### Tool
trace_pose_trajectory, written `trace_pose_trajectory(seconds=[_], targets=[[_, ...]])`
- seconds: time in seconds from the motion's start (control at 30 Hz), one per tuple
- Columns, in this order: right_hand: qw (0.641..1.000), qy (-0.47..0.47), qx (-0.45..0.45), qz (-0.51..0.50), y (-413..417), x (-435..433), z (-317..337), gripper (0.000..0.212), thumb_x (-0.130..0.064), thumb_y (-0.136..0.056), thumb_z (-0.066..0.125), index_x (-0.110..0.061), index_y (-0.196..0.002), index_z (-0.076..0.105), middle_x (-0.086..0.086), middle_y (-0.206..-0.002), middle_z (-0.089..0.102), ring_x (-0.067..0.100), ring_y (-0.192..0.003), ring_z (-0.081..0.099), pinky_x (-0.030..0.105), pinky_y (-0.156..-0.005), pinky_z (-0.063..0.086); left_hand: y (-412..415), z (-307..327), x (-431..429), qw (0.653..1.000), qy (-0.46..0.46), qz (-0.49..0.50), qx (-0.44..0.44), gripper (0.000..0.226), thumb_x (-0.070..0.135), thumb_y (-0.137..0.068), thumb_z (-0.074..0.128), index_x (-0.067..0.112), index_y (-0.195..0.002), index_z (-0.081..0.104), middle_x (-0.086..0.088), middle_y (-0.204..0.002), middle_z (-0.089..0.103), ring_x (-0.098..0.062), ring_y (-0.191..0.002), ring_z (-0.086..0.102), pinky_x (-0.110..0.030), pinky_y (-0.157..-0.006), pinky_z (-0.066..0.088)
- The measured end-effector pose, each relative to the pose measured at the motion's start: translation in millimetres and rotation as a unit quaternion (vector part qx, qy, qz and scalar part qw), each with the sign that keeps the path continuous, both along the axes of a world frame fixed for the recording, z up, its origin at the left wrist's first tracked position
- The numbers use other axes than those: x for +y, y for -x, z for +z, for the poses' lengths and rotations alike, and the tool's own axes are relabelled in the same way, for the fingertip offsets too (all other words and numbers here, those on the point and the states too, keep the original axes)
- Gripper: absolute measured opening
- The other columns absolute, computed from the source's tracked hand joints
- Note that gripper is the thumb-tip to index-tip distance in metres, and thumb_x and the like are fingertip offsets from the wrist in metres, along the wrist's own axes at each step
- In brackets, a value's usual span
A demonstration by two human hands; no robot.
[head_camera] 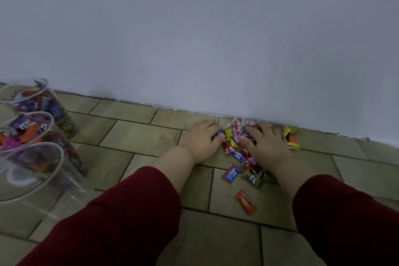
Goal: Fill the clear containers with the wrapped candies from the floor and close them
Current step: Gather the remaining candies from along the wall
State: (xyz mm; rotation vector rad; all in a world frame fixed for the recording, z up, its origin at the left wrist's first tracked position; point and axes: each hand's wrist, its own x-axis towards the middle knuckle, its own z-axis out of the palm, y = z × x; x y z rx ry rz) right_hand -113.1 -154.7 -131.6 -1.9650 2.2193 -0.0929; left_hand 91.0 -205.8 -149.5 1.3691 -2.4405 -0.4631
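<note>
- Evidently both hands were down on the wrapped candies [234, 136], heaped on the floor [140, 136] at its far edge, against the wall [194, 39].
- The right hand [266, 143] lay flat on the heap, fingers spread and straight, gripping nothing.
- The left hand [201, 140] pressed the heap's left side; whether its bent fingers pinched a wrapper, I could not tell in the dim blur.
- An orange candy [246, 201] lay apart, nearer the person.
- Three clear containers [32, 131] stood by the floor's left edge; the nearest container [43, 170] looked empty.
- The candies seemed light, crinkly and slippery. Scooping from both sides with cupped palms would likely hold better than pinching single wrappers.
</note>
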Motion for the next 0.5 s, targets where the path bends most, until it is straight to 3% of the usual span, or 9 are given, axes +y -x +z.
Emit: trace_pose_trajectory(seconds=[0.1, 0.2, 0.27, 0.33, 0.4, 0.5], targets=[[0.995, 0.096, -0.015, 0.038, -2, 11, 6, 0.050, -0.057, -0.095, 0.029, -0.031, -0.132, 0.049, 0.005, -0.137, 0.047, 0.033, -0.124, 0.041, 0.046, -0.102, 0.038, 7, 4, 16, 0.998, 0.013, -0.014, 0.061, 0.056, 0.050, -0.090, 0.035, 0.015, -0.129, 0.055, -0.007, -0.128, 0.055, -0.025, -0.123, 0.046, -0.034, -0.106, 0.033], [0.986, 0.166, 0.032, -0.004, 11, 13, 8, 0.050, -0.055, -0.095, 0.028, -0.023, -0.123, 0.055, 0.008, -0.127, 0.052, 0.033, -0.118, 0.044, 0.047, -0.097, 0.040, 18, 10, 22, 0.998, 0.019, 0.005, 0.068, 0.062, 0.058, -0.090, 0.039, 0.025, -0.141, 0.041, -0.006, -0.145, 0.040, -0.025, -0.136, 0.032, -0.037, -0.112, 0.026], [0.986, 0.129, 0.041, -0.095, 27, 7, 7, 0.052, -0.057, -0.094, 0.027, -0.022, -0.125, 0.051, 0.011, -0.134, 0.045, 0.035, -0.125, 0.037, 0.052, -0.100, 0.036, 29, 15, 20, 1.000, 0.005, -0.002, 0.005, 0.068, 0.067, -0.089, 0.036, 0.038, -0.149, 0.023, 0.001, -0.160, 0.016, -0.025, -0.147, 0.013, -0.049, -0.118, 0.015], [0.985, 0.058, 0.004, -0.161, 41, 1, 2, 0.058, -0.062, -0.093, 0.024, -0.027, -0.136, 0.041, 0.014, -0.145, 0.034, 0.038, -0.134, 0.028, 0.056, -0.106, 0.028, 42, 17, 14, 0.997, -0.028, -0.017, -0.067, 0.070, 0.074, -0.087, 0.033, 0.048, -0.149, 0.012, 0.008, -0.163, 0.000, -0.027, -0.149, -0.001, -0.061, -0.116, 0.006], [0.989, 0.024, -0.029, -0.144, 49, -1, -7, 0.060, -0.062, -0.093, 0.022, -0.030, -0.142, 0.035, 0.013, -0.152, 0.027, 0.038, -0.138, 0.025, 0.055, -0.112, 0.021, 50, 19, 6, 0.990, -0.041, -0.032, -0.128, 0.071, 0.078, -0.084, 0.029, 0.053, -0.147, 0.008, 0.012, -0.163, -0.003, -0.028, -0.149, -0.003, -0.065, -0.114, 0.004], [0.993, 0.075, -0.076, -0.048, 46, 3, -15, 0.055, -0.052, -0.097, 0.026, -0.021, -0.135, 0.048, 0.012, -0.143, 0.041, 0.033, -0.132, 0.035, 0.046, -0.111, 0.027, 53, 16, 6, 0.987, -0.021, -0.059, -0.150, 0.066, 0.074, -0.086, 0.034, 0.052, -0.146, 0.016, 0.009, -0.162, 0.011, -0.025, -0.148, 0.011, -0.062, -0.114, 0.010]])
